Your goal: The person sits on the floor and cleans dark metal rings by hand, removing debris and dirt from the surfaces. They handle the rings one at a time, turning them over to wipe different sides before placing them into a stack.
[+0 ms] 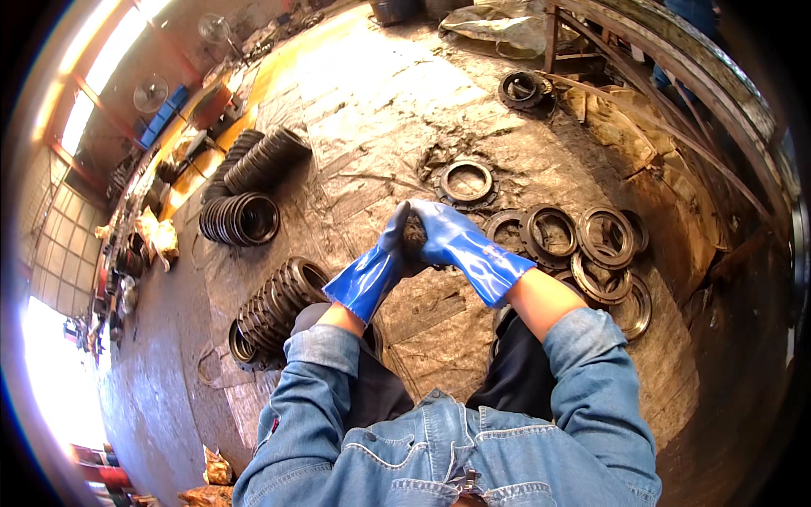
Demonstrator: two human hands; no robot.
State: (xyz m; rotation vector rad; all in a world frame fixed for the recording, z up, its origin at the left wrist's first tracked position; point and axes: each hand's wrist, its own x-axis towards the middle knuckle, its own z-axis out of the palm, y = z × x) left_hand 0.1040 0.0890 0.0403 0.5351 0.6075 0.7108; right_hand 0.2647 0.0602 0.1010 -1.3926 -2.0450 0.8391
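Both my hands wear blue rubber gloves and meet in front of my knees. Between my left hand and my right hand is a dark, rough lump, pressed from both sides; what it is made of I cannot tell. The fingers curl round it, and the left glove is smeared dark. Just beyond my hands, a dark metal ring with a notched outer edge lies flat on the ground sheet, with dark clumps around it. Beside my right forearm, several more metal rings lie overlapping.
On the left lie rows of stacked rings, one near my left knee and others further off. Another ring lies at the far right. A metal frame borders the right side. Fans stand at the far left.
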